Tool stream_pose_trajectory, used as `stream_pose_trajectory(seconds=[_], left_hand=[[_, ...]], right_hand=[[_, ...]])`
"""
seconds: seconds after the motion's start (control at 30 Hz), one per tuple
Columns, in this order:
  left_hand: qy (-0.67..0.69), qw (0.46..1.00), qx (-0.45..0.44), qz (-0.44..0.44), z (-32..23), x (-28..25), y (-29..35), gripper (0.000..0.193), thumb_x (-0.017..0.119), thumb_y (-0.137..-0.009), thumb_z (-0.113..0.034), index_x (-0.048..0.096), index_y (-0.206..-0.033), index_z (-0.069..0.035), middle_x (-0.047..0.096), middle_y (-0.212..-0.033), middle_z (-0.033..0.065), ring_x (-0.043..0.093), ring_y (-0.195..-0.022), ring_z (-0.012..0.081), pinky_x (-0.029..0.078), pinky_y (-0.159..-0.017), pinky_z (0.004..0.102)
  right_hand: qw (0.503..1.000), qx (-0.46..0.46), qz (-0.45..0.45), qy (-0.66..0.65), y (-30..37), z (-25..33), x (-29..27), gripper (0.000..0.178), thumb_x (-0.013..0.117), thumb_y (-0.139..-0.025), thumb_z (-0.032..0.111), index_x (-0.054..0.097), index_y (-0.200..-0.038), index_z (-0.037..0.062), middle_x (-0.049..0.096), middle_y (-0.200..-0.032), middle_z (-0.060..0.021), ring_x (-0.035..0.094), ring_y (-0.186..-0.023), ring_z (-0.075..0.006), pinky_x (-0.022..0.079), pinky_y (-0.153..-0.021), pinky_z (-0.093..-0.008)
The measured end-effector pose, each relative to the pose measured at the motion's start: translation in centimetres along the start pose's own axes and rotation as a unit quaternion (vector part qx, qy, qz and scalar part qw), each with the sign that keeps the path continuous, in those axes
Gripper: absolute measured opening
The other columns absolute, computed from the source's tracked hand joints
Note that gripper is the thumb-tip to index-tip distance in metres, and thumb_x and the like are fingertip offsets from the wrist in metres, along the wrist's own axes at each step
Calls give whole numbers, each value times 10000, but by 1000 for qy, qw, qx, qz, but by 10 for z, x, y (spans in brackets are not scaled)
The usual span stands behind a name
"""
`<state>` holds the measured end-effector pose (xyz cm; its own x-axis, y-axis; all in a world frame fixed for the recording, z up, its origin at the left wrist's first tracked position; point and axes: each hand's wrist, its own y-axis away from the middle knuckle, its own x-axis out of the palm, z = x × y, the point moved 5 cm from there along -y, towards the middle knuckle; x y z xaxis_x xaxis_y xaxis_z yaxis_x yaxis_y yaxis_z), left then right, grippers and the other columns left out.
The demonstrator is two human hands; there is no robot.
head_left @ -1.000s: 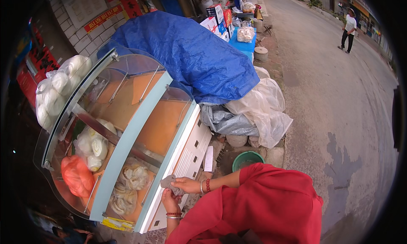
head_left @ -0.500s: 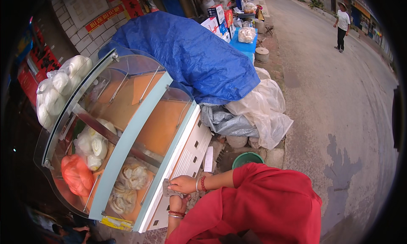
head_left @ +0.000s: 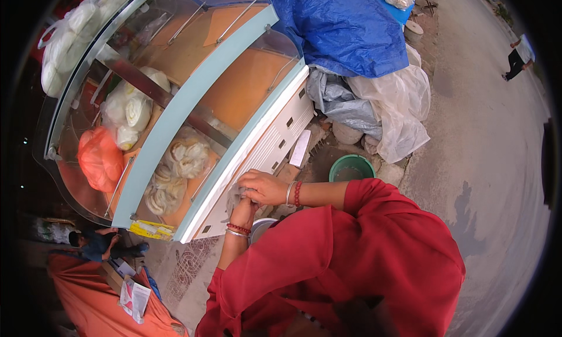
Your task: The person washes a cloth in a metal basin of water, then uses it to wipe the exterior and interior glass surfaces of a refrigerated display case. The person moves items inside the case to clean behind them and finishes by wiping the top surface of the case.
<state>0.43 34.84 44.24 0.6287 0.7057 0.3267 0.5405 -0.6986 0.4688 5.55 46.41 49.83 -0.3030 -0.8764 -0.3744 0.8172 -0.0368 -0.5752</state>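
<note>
Display case point(head_left: 182, 112) slanted across the view, green basin point(head_left: 352, 168) near its white side, right hand point(head_left: 263, 188) had fingers clamped on cloth, left hand point(head_left: 243, 213) touched it, fingers too hidden to tell, grey cloth point(head_left: 233, 198) was bunched beside the case.

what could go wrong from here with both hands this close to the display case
The right hand grips a grey cloth beside the display case, the left hand just below it, so knuckles or a silvery bangle might knock the case. The green bucket stands beyond the right arm; a careless sidestep could perhaps tip it.
</note>
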Motion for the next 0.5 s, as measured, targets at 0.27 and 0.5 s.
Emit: stream_pose_trajectory(seconds=[0.27, 0.5], left_hand=[[-51, 993, 24, -99, -12, -40, 32, 191, 522, -960, -147, 580, -1097, -28, 664, -1051, 131, 644, -920, 181, 515, -749, 292], [-23, 976, -3, -218, 9, -86, 39, 178, 521, -954, -157, 579, -1079, -44, 674, -1014, 127, 647, -896, 189, 509, -734, 300]], right_hand=[[929, 253, -267, -33, -43, -117, -42, 324, 534, -906, 223, 537, -1065, -60, 558, -1072, -284, 526, -1020, -439, 422, -911, -446], [971, 18, -234, 49, -157, -80, -47, 428, 509, -920, 153, 411, -1291, -37, 385, -1338, -281, 380, -1219, -450, 311, -1044, -472]])
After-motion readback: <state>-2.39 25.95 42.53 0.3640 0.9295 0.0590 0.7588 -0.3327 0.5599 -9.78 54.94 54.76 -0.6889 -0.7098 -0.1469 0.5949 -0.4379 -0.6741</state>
